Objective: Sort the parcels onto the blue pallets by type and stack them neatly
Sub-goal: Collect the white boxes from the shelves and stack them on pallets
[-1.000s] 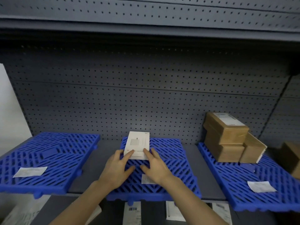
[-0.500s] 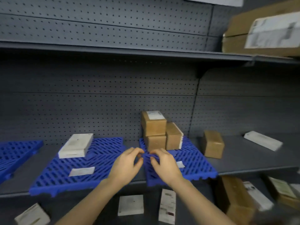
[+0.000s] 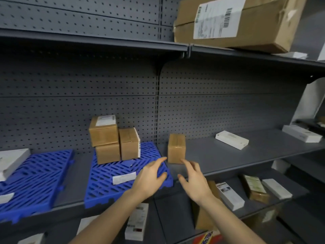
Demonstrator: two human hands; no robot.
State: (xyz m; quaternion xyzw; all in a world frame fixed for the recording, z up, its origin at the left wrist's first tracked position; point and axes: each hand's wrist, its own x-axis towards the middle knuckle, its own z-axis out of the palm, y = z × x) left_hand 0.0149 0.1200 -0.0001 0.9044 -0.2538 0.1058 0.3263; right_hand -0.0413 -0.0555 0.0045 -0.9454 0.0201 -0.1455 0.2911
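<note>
Both hands (image 3: 173, 180) hover open just before the lone brown box (image 3: 176, 148)

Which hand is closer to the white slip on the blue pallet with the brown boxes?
Left. The left hand is just right of the slip, over the pallet near its right edge; the right hand is farther right, beyond the pallet, over the shelf.

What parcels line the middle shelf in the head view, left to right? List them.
leftmost white parcel → stack of three brown parcels → lone brown parcel → flat white parcel → rightmost white parcel
</note>
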